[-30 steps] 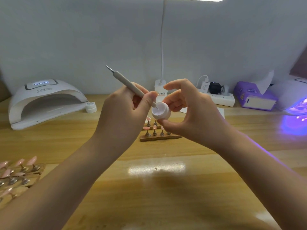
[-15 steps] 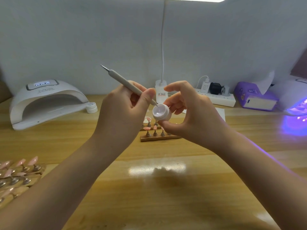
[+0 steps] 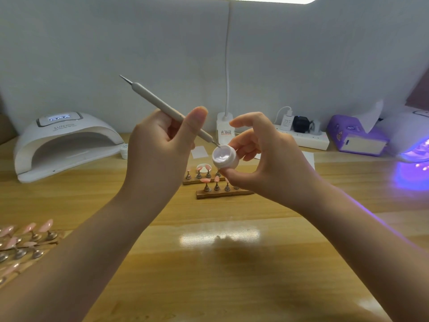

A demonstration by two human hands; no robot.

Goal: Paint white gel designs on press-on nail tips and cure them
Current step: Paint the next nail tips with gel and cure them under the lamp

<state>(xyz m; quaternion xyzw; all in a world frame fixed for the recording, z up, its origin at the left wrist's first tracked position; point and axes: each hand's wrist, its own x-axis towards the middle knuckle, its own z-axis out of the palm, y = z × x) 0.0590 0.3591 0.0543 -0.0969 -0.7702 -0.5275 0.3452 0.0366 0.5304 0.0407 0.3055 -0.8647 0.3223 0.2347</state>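
Observation:
My left hand (image 3: 160, 149) grips a grey dotting pen (image 3: 157, 102), its lower tip dipped at the rim of a small white gel pot (image 3: 225, 158). That pot, open and tilted toward me, is pinched in my right hand (image 3: 267, 159) above the wooden table (image 3: 232, 263). Behind and below the pot stand two wooden holders (image 3: 222, 193) with pink nail tips on metal stands; my right hand hides part of them. More pink nail tips on stands (image 3: 25, 240) sit at the left edge.
A white curing lamp (image 3: 62, 142) stands at the back left with a small white pot lid (image 3: 123, 151) beside it. A power strip (image 3: 301, 135), a purple tissue box (image 3: 357, 135) and a second lamp glowing violet (image 3: 415, 145) line the back right.
Both hands have dropped slightly and the pot has tilted more toward me. The pen's upper end has swung a little to the left; its tip stays in the pot.

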